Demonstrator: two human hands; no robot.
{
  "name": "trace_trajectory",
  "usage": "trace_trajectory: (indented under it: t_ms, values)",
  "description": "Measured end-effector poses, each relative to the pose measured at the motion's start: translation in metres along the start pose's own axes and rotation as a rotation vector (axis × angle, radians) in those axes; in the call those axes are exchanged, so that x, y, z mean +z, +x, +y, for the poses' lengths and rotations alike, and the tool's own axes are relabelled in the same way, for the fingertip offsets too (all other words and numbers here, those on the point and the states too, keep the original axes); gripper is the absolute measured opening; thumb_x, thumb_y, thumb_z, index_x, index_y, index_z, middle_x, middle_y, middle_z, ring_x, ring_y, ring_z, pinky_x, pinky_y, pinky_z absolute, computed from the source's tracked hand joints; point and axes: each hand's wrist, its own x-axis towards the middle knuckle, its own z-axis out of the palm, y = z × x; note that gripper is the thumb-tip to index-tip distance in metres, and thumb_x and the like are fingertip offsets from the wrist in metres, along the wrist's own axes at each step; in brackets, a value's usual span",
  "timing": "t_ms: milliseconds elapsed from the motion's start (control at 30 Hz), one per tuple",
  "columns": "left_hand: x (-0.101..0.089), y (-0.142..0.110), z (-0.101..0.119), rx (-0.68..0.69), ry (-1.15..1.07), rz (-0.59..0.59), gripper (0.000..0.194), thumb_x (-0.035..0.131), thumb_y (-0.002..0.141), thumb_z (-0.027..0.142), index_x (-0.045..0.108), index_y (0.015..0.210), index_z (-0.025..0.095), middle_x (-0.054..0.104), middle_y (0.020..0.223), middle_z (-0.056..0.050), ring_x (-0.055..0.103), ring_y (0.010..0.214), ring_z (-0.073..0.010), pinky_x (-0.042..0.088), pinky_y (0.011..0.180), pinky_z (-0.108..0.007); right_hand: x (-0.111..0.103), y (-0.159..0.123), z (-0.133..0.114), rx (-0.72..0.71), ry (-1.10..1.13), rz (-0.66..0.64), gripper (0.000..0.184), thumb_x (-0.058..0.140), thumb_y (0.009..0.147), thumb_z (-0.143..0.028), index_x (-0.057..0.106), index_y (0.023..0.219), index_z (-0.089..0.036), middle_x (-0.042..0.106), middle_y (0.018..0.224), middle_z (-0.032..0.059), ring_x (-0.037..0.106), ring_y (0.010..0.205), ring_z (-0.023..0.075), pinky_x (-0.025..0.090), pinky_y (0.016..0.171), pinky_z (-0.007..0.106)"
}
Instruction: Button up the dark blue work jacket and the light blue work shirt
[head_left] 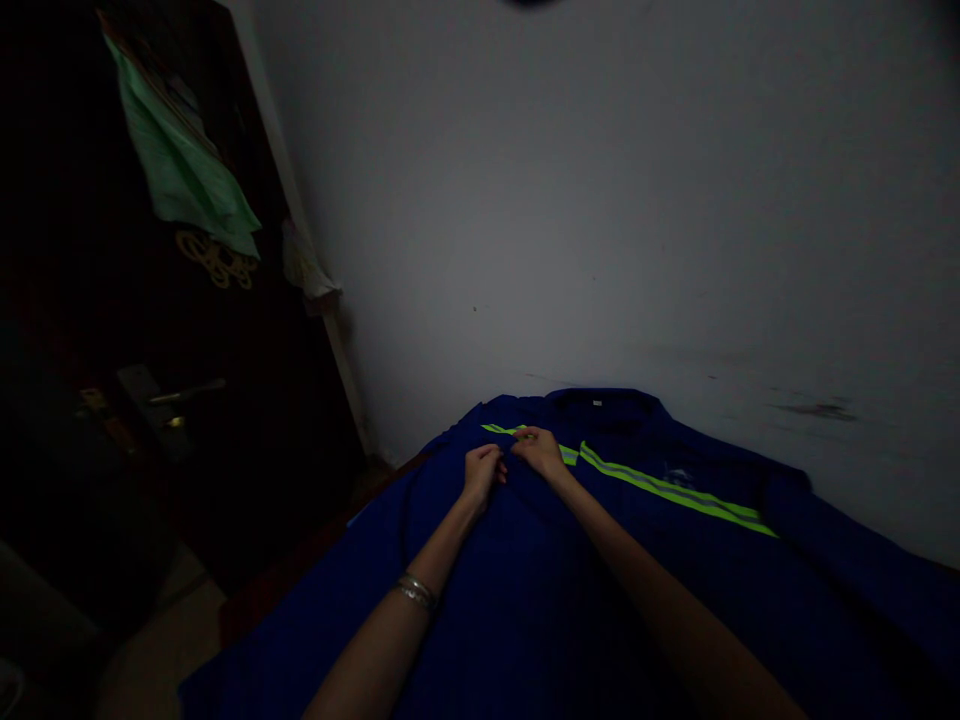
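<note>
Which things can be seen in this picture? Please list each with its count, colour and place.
Collared blue fabric garment: 1, dark blue, spread below the wall
Reflective fabric stripes: 2 sections, yellow-green and grey, across the garment
Small collar label: 1, white, inside the collar
Dark flat door: 1, near-black, left
Metal lever handle: 1, dull metallic, on the door
Thin green cloth: 1, pale green, hanging at the door
Looped ornament: 1, gold-coloured, below the cloth
Thin bag: 1, whitish, beside the door
Plain wall: 1, grey, behind
Bracelet: at least 1, silver-coloured, left wrist
Left hand: 1, bare, at the garment
Right hand: 1, bare, near the stripe
</note>
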Motion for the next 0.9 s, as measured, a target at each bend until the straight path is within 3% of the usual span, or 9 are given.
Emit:
trace_trajectory:
  t_ms: [100, 233, 333, 600, 733, 900]
  values:
    - [-0.002, 0.003, 0.004, 0.021, 0.088, 0.043, 0.024, 0.044, 0.059, 0.004, 0.062, 0.074, 0.011, 0.054, 0.053, 0.0, 0.044, 0.038, -0.0076, 0.033, 0.039, -0.019, -0.001, -0.004, -0.007, -0.009, -0.033, 0.029, 0.027, 0.054, 0.057, -0.012, 0.063, 0.082, -0.014, 0.063, 0.061, 0.0007, 0.056, 0.051, 0.0116, 0.042, 0.048, 0.02]
    - [-0.005, 0.006, 0.011, 0.267, 0.266, 0.027, 0.038, 0.042, 0.05, -0.005, 0.067, 0.071, 0.014, 0.059, 0.08, -0.003, 0.051, 0.061, -0.0093, 0.041, 0.057, -0.019, -0.001, -0.009, -0.018, -0.069, -0.116, 0.03, 0.027, 0.054, 0.057, -0.008, 0.063, 0.081, -0.014, 0.065, 0.072, 0.0036, 0.06, 0.065, 0.0124, 0.045, 0.06, 0.02]
    - [-0.008, 0.006, 0.018, 0.361, 0.346, -0.022, 0.043, 0.04, 0.05, -0.008, 0.068, 0.071, 0.015, 0.058, 0.08, -0.004, 0.051, 0.07, -0.0113, 0.041, 0.067, -0.021, -0.001, -0.013, -0.023, -0.146, -0.171, -0.002, 0.031, 0.058, 0.056, -0.01, 0.063, 0.087, -0.014, 0.065, 0.078, 0.0044, 0.06, 0.07, 0.0129, 0.046, 0.064, 0.02]
    - [-0.009, 0.005, 0.023, 0.432, 0.555, -0.092, 0.052, 0.036, 0.053, -0.009, 0.067, 0.088, 0.012, 0.056, 0.078, -0.004, 0.05, 0.072, -0.0121, 0.041, 0.072, -0.025, 0.002, -0.016, -0.02, -0.283, -0.282, 0.048, 0.032, 0.056, 0.063, -0.01, 0.06, 0.094, -0.013, 0.064, 0.083, 0.0062, 0.059, 0.074, 0.0144, 0.046, 0.067, 0.023]
    - [-0.01, 0.009, 0.024, 0.44, 0.616, -0.073, 0.048, 0.038, 0.057, -0.009, 0.067, 0.09, 0.012, 0.059, 0.086, -0.006, 0.053, 0.079, -0.013, 0.042, 0.077, -0.025, 0.001, -0.011, -0.014, -0.241, -0.171, 0.032, 0.032, 0.051, 0.063, -0.005, 0.061, 0.092, -0.014, 0.065, 0.083, 0.0055, 0.06, 0.074, 0.0131, 0.047, 0.069, 0.022]
    - [-0.017, 0.011, 0.027, 0.421, 0.672, -0.056, 0.035, 0.046, 0.063, -0.003, 0.067, 0.085, 0.013, 0.064, 0.089, -0.006, 0.057, 0.081, -0.0136, 0.043, 0.079, -0.025, -0.004, -0.001, -0.01, -0.02, 0.049, -0.003, 0.03, 0.059, 0.058, -0.004, 0.063, 0.085, -0.016, 0.065, 0.071, 0.0016, 0.062, 0.069, 0.0139, 0.047, 0.065, 0.022]
